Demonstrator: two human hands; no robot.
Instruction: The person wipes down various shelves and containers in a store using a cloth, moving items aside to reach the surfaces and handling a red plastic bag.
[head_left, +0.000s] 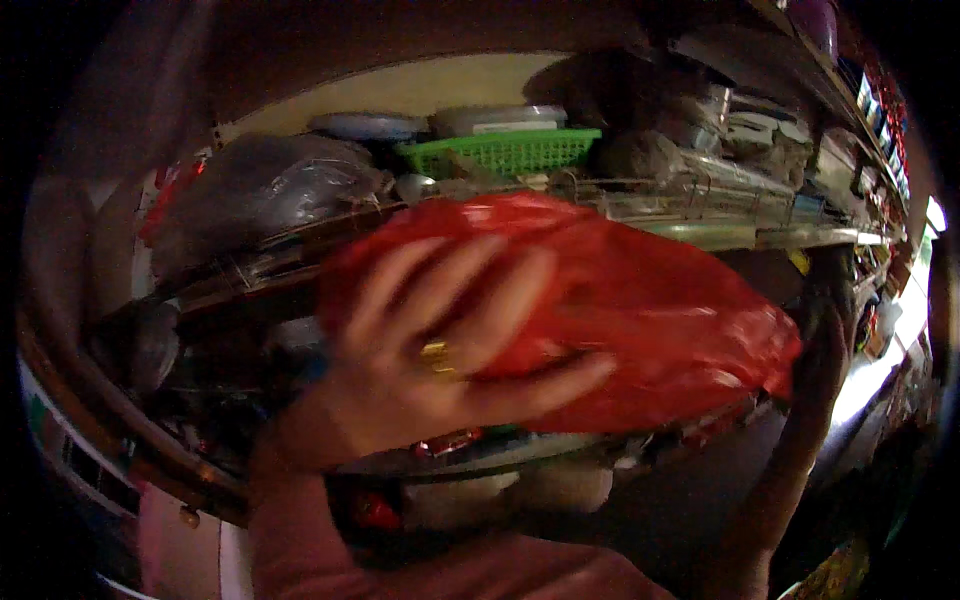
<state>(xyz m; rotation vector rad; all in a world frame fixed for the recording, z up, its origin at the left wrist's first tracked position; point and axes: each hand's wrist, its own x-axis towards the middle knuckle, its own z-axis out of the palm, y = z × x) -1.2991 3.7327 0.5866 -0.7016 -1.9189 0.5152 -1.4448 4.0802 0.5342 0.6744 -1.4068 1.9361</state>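
Observation:
A full red plastic bag (645, 315) spans the middle of the head view, in front of cluttered shelves. My left hand (442, 330) presses over its left part, fingers spread across the plastic and thumb pointing right; a yellow metal ring (439, 356) is on one finger. The hand is blurred by motion. My right forearm (787, 450) rises from the lower right, past the bag's gathered right end. In deep shadow at its far end, my right hand (829, 285) is too dark for its fingers or any hold to be made out.
Behind the bag, a shelf carries a green plastic basket (517, 150), a large dark plastic bag (300, 184) and a wire rack (697, 191). Dark shelving with mixed objects lies at the left. Crowded shelves run along the right, beside a bright opening (877, 375).

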